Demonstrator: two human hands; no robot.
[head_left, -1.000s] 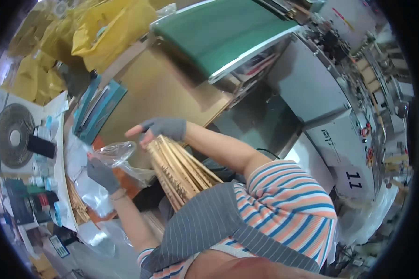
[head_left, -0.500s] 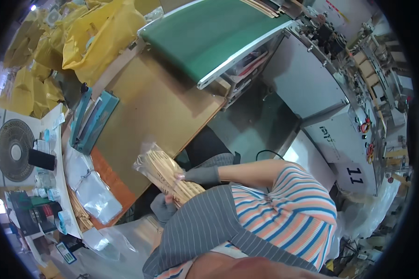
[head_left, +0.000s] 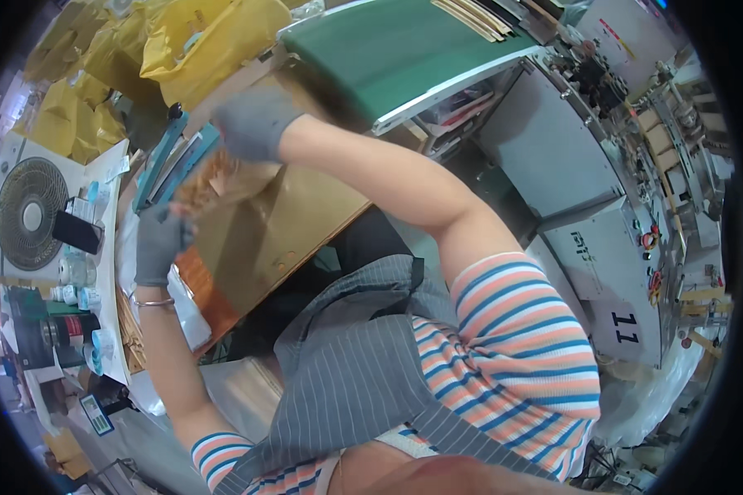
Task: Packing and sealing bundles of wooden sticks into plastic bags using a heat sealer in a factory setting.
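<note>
A clear bag of thin wooden sticks (head_left: 218, 183), smeared by motion, is between my hands beside the blue-green bag sealer (head_left: 173, 161). My left hand (head_left: 163, 239), in a grey glove, has its fingers curled at the bag's near left end. Above the bag's far right side is my right hand (head_left: 257, 124), also gloved in grey. It is blurred, and its fingers are hidden, so its grip does not show.
A brown board (head_left: 305, 210) covers the worktop, with an orange-brown patch (head_left: 202, 280) at the left. Behind it stands a green conveyor belt (head_left: 388, 58). Yellow sacks (head_left: 210, 49) lie back left. A fan (head_left: 31, 216) and a phone (head_left: 78, 232) are at the left.
Both hands have moved away from my lap, forward and left, to the bag sealer. The bag of sticks has gone with them. My right arm is now stretched across the board.
</note>
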